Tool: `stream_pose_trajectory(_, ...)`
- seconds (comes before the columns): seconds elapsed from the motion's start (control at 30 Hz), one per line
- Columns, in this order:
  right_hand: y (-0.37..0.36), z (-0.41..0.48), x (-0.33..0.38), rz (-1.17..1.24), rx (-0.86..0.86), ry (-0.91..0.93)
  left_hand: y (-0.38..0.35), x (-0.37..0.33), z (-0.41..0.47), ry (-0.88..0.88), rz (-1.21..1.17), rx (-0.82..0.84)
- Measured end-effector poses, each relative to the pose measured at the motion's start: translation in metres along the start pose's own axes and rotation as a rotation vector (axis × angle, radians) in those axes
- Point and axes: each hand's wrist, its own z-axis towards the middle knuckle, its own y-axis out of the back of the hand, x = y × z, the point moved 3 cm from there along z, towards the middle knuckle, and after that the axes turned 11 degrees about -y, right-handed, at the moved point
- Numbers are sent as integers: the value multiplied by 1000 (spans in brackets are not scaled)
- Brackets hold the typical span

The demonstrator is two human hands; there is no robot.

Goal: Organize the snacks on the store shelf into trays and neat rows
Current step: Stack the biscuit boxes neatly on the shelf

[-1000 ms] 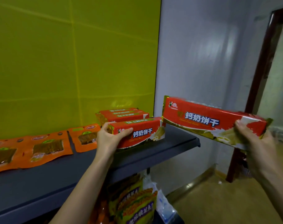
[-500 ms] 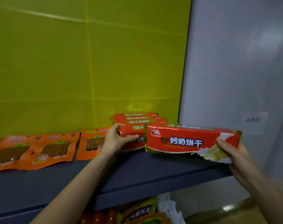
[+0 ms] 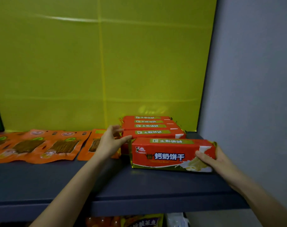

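Note:
A long red biscuit pack (image 3: 169, 154) stands on its edge at the front right of the dark grey shelf (image 3: 139, 190). My right hand (image 3: 213, 158) grips its right end. Behind it lies a row of several identical red biscuit packs (image 3: 149, 128), reaching back to the yellow wall. My left hand (image 3: 111, 141) rests against the left ends of those packs, fingers spread, thumb touching the pack just behind the front one. Nothing is closed in that hand.
Several flat orange snack pouches (image 3: 41, 146) lie in a row along the left half of the shelf. A yellow back panel (image 3: 98, 63) and a grey side wall (image 3: 254, 79) bound the shelf. More snack bags (image 3: 139, 222) sit on the level below.
My right hand brought the red biscuit pack in from the right and set it down on the shelf in front of the row. My left hand let go of the pack it held.

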Motion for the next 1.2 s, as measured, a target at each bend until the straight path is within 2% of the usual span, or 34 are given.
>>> stream_pose_trajectory(0.2, -19, 20, -3, -243, 25, 28, 3, -1, -25, 117, -270, -69)
stream_pose_trajectory(0.33, -31, 30, -3, -85, 124, -59, -11, 6, -34, 212, -455, -30)
stream_pose_trajectory(0.5, -39, 43, -7, 41, 98, -106, -24, 16, -30, 211, -480, -108)
stream_pose_trajectory(0.7, -42, 39, -5, 8, 45, -84, -20, 11, -27, 238, -455, -154)
stream_pose_trajectory(0.8, -35, 40, 5, -123, -141, 14, -13, -2, -32, 145, -396, -183)
stream_pose_trajectory(0.87, -31, 36, 20, -318, -283, 217, 4, -13, -39, -2, -223, -210)
stream_pose_trajectory(0.93, -40, 31, 36, -446, -308, 424, 28, -24, -49, -195, 88, -250)
stream_pose_trajectory(1.07, -92, 19, 65, -569, -179, 653, 79, -27, -71, -351, 775, -237)
stream_pose_trajectory(1.13, -130, 8, 77, -629, -71, 762, 106, -31, -88, -387, 990, -229)
stream_pose_trajectory(1.2, -174, -3, 81, -680, 58, 810, 135, -28, -107, -342, 1109, -215)
